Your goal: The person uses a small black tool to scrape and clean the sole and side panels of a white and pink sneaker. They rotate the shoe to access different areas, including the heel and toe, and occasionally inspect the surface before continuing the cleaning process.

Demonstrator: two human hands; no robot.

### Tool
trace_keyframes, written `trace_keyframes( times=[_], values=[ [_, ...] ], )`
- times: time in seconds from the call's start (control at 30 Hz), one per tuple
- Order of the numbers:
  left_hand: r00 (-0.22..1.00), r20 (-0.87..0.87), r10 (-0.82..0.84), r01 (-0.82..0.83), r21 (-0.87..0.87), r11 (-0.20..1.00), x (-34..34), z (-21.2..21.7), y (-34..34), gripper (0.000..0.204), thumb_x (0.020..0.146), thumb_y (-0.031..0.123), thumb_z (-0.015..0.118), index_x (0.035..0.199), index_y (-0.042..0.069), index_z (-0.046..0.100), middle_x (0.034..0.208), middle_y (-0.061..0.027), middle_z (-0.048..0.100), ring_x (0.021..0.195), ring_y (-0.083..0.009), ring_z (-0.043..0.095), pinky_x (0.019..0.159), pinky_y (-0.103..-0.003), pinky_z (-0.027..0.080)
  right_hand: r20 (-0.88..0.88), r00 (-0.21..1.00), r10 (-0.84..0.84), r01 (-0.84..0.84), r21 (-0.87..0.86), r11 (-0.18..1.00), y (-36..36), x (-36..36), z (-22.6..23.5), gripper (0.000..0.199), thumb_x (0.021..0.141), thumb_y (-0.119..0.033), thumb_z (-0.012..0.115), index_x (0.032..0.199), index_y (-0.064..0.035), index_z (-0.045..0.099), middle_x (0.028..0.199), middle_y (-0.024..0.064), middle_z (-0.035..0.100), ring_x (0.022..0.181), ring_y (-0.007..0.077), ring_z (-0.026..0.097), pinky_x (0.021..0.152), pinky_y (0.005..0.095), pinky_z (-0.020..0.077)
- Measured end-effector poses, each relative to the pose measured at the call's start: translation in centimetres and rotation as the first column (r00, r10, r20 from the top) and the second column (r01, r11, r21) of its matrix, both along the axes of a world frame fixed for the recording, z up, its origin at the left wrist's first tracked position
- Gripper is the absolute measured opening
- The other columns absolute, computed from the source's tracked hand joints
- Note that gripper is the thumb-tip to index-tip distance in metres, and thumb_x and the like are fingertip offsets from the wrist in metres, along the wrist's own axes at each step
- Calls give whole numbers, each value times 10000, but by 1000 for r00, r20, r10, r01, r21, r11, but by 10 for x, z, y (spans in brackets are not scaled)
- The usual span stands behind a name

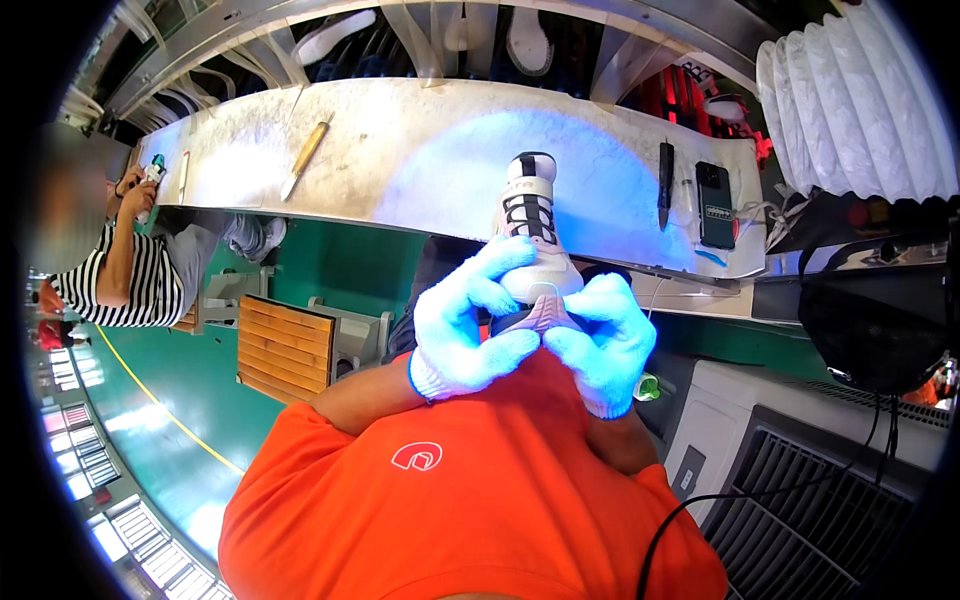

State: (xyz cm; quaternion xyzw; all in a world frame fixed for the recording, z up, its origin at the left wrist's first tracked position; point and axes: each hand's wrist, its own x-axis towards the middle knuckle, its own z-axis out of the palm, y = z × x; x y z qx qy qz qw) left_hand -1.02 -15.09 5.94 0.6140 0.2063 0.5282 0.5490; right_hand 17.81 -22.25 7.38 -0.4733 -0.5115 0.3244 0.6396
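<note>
A dark smartphone (pixel 715 204) lies flat near the right end of the pale workbench (pixel 400 160), close to its front edge and just right of a slim black tool (pixel 666 180); its upright rectangular screen is mostly black, with a small greenish band near the lower half. A small pale rectangular label (pixel 686 481) sits on the front face of the grey machine housing (pixel 730 420) below the bench's right end.

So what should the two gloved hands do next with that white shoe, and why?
Probably keep pressing the toe: the left hand and right hand, in pale knit gloves, both pinch the near end of the white shoe with black laces, which points toward the white workbench.
</note>
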Motion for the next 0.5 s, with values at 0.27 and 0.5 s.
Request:
trace_keyframes(
  times=[0.27, 0.5],
  values=[
    [999, -47, 8, -6, 40, 999, 0, 5, 2, 314, 849, 27, 927, 861, 15, 614, 1365, -283, 717, 1388, -442, 659, 1181, -559, 484, 82, 997, 15, -19, 42, 999, -3, 0, 3, 324, 815, 13, 931, 1092, -13, 766, 941, 55, 613, 780, 139, 567, 673, 290, 452],
    [1000, -13, -2, 2, 33, 999, 5, 4, 3, 321, 845, 22, 940, 871, 19, 620, 1328, -255, 730, 1361, -426, 675, 1153, -552, 506, 122, 993, 2, -8, 45, 999, -3, 2, 5, 302, 865, 37, 897, 1119, -24, 744, 960, 56, 592, 763, 142, 547, 668, 290, 433]
  ],
)
